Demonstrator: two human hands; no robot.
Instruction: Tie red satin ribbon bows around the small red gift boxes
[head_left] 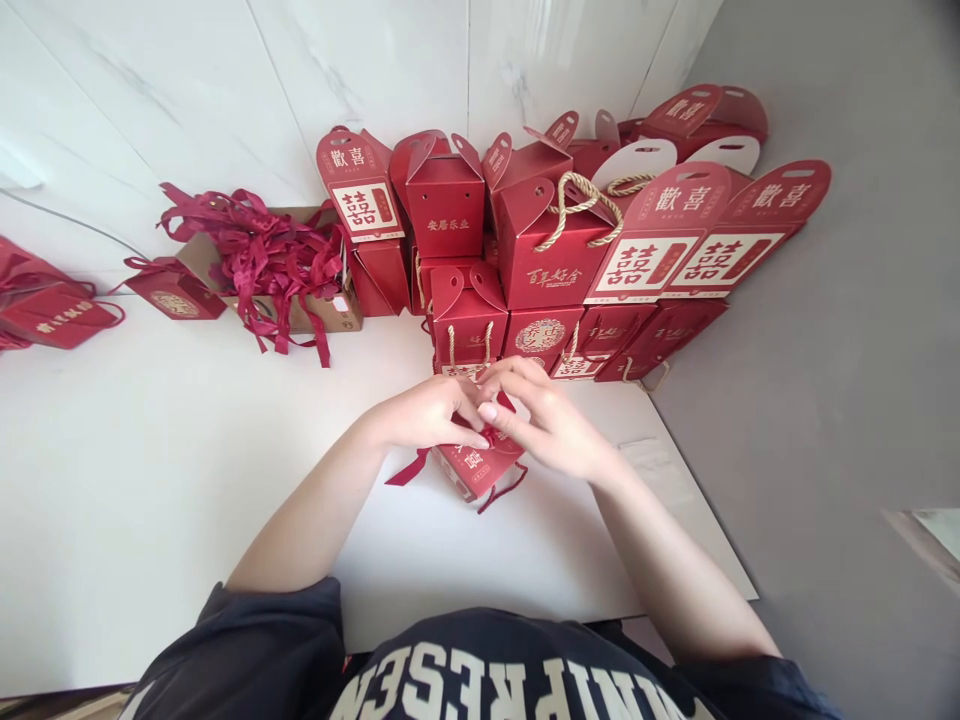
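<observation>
A small red gift box [491, 470] with gold lettering lies on the white table before me, partly covered by my hands. My left hand [442, 410] is bent over its top, thumb and fingers pinching at the red ribbon [411, 468], whose loose tail hangs off the box's left side. From the right, my right hand [536, 415] reaches across the same spot, its thumb and fingers closed in near the ribbon's middle. A dark red cord handle [502, 488] curves out at the box's lower right. Exactly what the right fingertips grip is hidden.
Stacked red gift boxes [555, 260], some with rope handles, stand along the back wall. A cardboard box [300, 318] heaped with red ribbons [262, 245] sits at back left. Ribbon-tied boxes [176, 290] are left of it. A grey wall [840, 350] bounds the table's right.
</observation>
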